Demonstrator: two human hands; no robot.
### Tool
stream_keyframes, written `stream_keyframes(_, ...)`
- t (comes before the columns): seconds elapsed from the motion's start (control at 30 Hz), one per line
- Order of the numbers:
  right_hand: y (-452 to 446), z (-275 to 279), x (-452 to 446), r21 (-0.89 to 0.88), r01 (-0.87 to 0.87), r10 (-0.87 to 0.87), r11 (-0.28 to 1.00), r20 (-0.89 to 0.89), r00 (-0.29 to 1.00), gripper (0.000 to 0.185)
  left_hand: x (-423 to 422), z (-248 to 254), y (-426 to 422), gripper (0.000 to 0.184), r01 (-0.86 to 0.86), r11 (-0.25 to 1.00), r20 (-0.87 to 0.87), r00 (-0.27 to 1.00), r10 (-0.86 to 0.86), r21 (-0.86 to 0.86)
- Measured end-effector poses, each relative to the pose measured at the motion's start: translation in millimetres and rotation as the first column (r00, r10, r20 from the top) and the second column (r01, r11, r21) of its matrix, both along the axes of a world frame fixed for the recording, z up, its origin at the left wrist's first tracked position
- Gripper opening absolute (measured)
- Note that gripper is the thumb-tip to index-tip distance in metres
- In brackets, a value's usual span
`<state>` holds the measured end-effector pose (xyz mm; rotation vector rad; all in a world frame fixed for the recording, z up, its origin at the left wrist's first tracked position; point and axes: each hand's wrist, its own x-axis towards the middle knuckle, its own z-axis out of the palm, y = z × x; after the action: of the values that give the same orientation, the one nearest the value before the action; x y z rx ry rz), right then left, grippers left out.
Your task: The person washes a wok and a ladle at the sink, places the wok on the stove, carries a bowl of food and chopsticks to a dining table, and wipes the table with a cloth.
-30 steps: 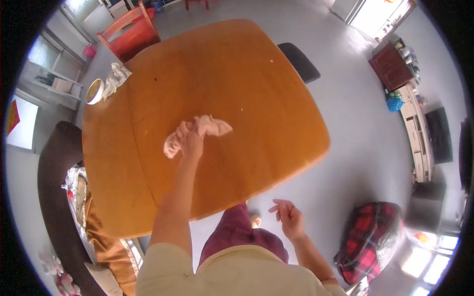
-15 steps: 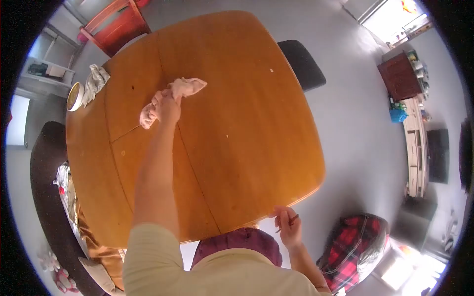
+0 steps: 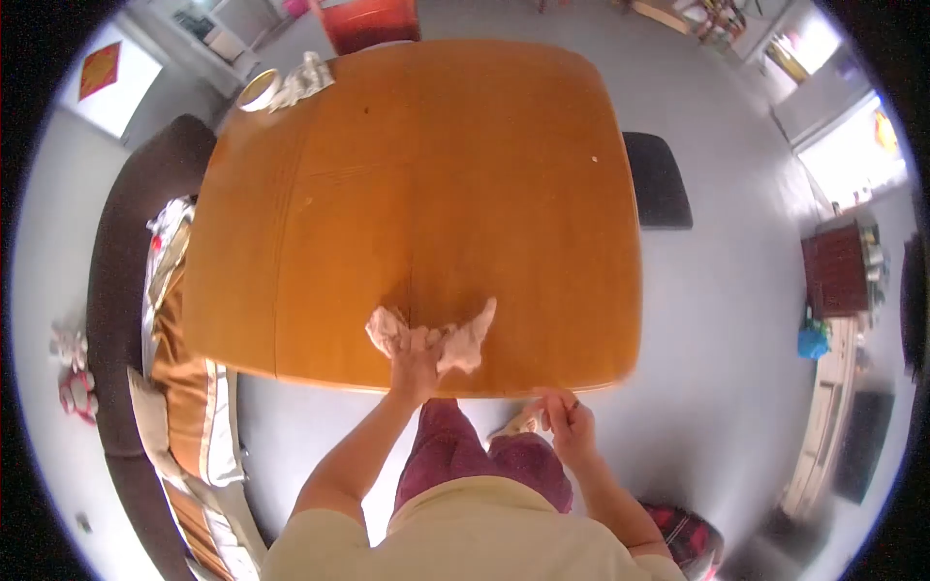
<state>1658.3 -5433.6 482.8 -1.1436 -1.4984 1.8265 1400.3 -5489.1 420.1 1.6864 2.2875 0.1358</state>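
My left hand (image 3: 415, 366) is closed on a crumpled pale pink cloth (image 3: 467, 341), pressing it against the wooden table (image 3: 484, 213) near its front edge. The cloth bunches out on both sides of the fingers. My right hand (image 3: 570, 431) hangs just off the front edge with curled fingers. A small dark bit shows at those fingers, too small to name. A white crumb (image 3: 594, 159) lies on the right part of the tabletop, and a dark speck (image 3: 366, 110) on the far part.
At the far left corner a bowl (image 3: 259, 90) stands beside a crumpled whitish cloth (image 3: 305, 81). A red chair (image 3: 368, 21) is at the far side, a dark stool (image 3: 659, 181) at the right. A brown sofa with cushions (image 3: 189, 416) runs along the left.
My left hand has drawn the pink cloth from the middle of the table back to the front edge. The view has shifted. My right hand stays by the edge, fingers curled.
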Motion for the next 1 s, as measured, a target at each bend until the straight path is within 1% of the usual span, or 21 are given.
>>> stream_keyframes(0.1, -4, -8, 21, 0.022, -0.071, 0.071, 0.997, -0.005, 0.997, 0.025, 19, -6, -49, 0.055, -0.037, 0.997, -0.064, 0.997, 0.041, 0.065)
stream_keyframes(0.2, -7, -6, 34, 0.048, -0.109, 0.111, 0.993, -0.025, 0.994, 0.025, 16, -22, -84, 0.051, 0.052, 0.997, -0.051, 0.998, -0.049, 0.062)
stream_keyframes(0.23, -7, -6, 37, 0.044, -0.12, 0.12, 0.992, -0.001, 0.993, 0.026, 10, -25, -93, 0.048, 0.036, 0.997, -0.006, 0.999, -0.036, 0.064)
stream_keyframes(0.3, -5, -5, 41, 0.038, -0.126, 0.124, 0.991, 0.051, 0.991, 0.027, -12, -29, -99, 0.05, -0.038, 0.999, 0.033, 0.999, 0.039, -0.002)
stream_keyframes(0.33, -2, -3, 42, 0.017, -0.108, 0.107, 0.994, 0.043, 0.993, 0.027, -16, -21, -87, 0.05, -0.068, 0.997, 0.053, 0.996, 0.07, -0.034)
stream_keyframes(0.37, 1, -1, 43, -0.004, -0.087, 0.087, 0.996, 0.036, 0.996, 0.027, -14, -12, -78, 0.05, -0.101, 0.992, -0.029, 0.994, 0.104, 0.069)
stream_keyframes(0.4, 4, -1, 43, -0.026, -0.065, 0.066, 0.998, 0.031, 0.997, 0.028, -16, -14, -67, 0.05, -0.098, 0.993, -0.04, 0.994, 0.101, 0.068)
stream_keyframes(0.47, 13, -4, 44, 0.008, -0.05, 0.05, 0.999, 0.081, 0.995, 0.028, -27, -21, -43, 0.05, -0.095, 0.993, -0.065, 0.993, 0.1, 0.064)
stream_keyframes(0.5, 18, -6, 43, 0.023, -0.049, 0.046, 0.999, 0.107, 0.993, 0.028, -36, -42, -29, 0.05, 0.003, 0.985, -0.023, 1.0, 0.001, 0.174)
stream_keyframes(0.6, 34, -12, 37, -0.016, -0.016, 0.017, 1.0, 0.105, 0.994, 0.028, -29, -15, 35, 0.05, 0.01, 0.986, -0.08, 0.997, 0.004, 0.169)
stream_keyframes(0.7, 56, -6, 23, 0.02, -0.02, 0.018, 1.0, 0.116, 0.993, 0.027, -32, -16, 101, 0.051, 0.036, 0.978, -0.082, 0.996, -0.02, 0.207)
stream_keyframes(0.8, 75, 0, 8, 0.072, 0.009, -0.014, 0.997, 0.07, 0.997, 0.027, -38, -19, 164, 0.048, 0.099, 0.955, -0.098, 0.992, -0.074, 0.278)
stream_keyframes(0.9, 89, 5, 3, 0.056, 0.053, -0.054, 0.997, 0.017, 0.998, 0.027, -46, -21, 210, 0.045, 0.155, 0.932, -0.153, 0.982, -0.11, 0.327)
stream_keyframes(1.0, 96, 5, 10, 0.018, 0.054, -0.054, 0.998, 0.025, 0.998, 0.026, -53, -27, 260, 0.046, 0.012, 0.978, -0.222, 0.974, 0.035, 0.207)
